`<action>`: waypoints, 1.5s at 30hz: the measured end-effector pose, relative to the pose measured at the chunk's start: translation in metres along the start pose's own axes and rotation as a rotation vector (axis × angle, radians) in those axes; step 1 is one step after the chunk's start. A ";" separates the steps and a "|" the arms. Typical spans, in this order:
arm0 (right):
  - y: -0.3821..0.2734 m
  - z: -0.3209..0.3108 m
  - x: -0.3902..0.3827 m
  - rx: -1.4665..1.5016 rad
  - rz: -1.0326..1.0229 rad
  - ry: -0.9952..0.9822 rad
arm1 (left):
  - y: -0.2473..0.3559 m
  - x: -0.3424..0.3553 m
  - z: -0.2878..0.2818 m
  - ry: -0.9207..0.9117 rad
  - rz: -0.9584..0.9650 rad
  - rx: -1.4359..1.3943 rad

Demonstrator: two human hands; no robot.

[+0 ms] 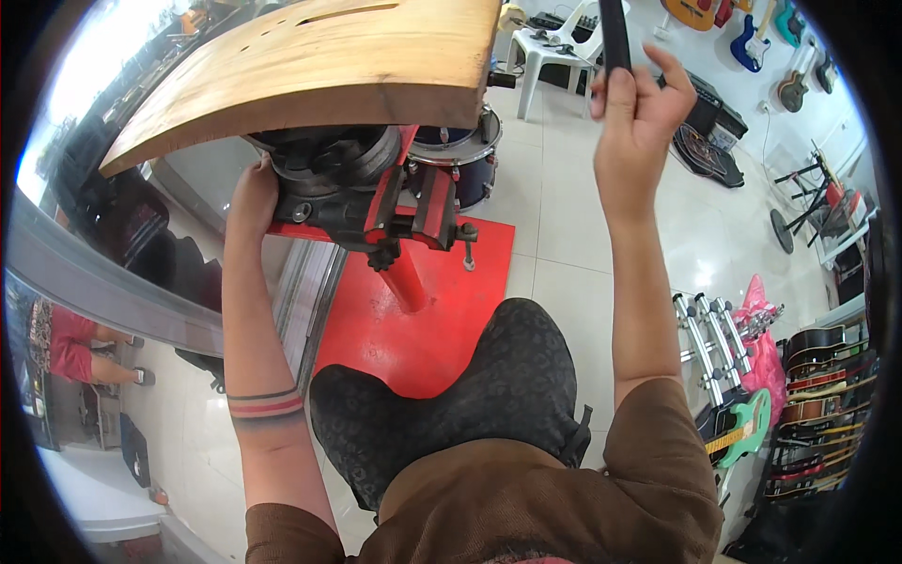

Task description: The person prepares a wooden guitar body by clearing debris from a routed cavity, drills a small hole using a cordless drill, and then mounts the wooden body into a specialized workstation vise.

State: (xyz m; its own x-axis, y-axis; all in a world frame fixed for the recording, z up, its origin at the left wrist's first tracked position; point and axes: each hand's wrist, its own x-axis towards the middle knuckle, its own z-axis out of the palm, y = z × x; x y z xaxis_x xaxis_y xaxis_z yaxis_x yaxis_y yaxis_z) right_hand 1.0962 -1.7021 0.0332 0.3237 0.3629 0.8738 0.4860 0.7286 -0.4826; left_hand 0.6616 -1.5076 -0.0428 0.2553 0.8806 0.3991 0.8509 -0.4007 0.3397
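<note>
My right hand (639,132) is raised and pinches the lower end of a long, flat, dark strip (615,38) between thumb and fingers. Its other fingers stick up partly bent, and the strip's far end runs out of the picture. On the left, my left hand (252,195) reaches up against the side of a black and red bench vise (324,218), under a thick wooden board (366,99). Its fingers are hidden behind the vise's dark round part (334,155). The board, with a slot and small holes on top, lies over the vise.
The vise's red post (406,282) rises from a red base plate (376,352) before my knees. A drum (470,155) stands behind the vise, a white chair (545,61) farther back. Guitars on a rack (813,414) and a green guitar (747,428) are at the right.
</note>
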 end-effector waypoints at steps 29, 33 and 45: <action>-0.005 0.002 -0.016 0.201 0.472 -0.439 | -0.110 0.028 -0.022 -0.025 -0.211 -0.175; -0.005 -0.023 0.007 0.857 0.706 -0.675 | -0.075 0.029 -0.002 -0.033 -0.149 -0.204; 0.022 0.054 -0.039 0.413 0.311 -0.336 | 0.005 0.004 -0.007 -0.020 -0.126 -0.062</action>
State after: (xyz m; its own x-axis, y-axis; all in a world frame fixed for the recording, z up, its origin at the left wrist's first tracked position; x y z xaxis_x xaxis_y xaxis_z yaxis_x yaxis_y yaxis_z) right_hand 1.0503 -1.6683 -0.0083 0.0935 0.7088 0.6992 0.0334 0.6997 -0.7137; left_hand 0.6639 -1.5081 -0.0339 0.1583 0.9295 0.3330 0.8470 -0.3012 0.4380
